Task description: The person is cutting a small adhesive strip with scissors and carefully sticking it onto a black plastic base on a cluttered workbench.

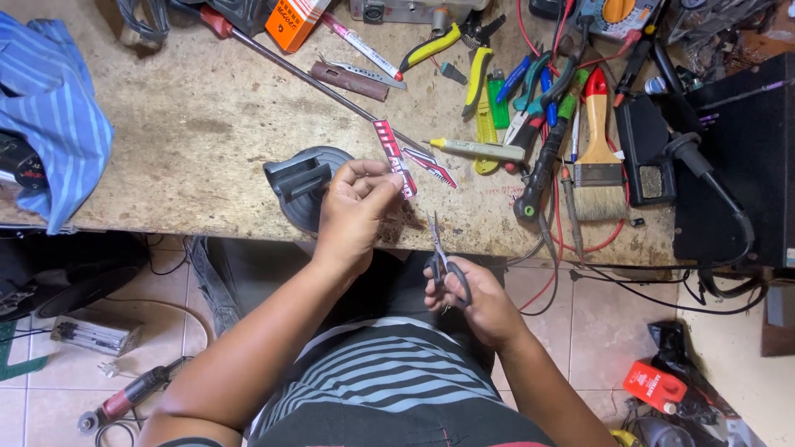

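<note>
Now | left hand [358,209] pinching red-and-white sticker strip [394,156] | right hand [479,300] closed on small scissors [440,257] | orange box [296,20] at tabletop [199,124] far edge

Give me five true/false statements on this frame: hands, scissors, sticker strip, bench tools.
1. The left hand pinches a red sticker strip. True.
2. The right hand holds a screwdriver. False: it holds small scissors, blades pointing up.
3. The scissors are cutting the strip. False: the blades are apart from it, below it.
4. A paintbrush with a wooden handle lies on the workbench. True.
5. A second sticker piece lies on the floor. False: it lies on the bench, beside the held strip.
</note>
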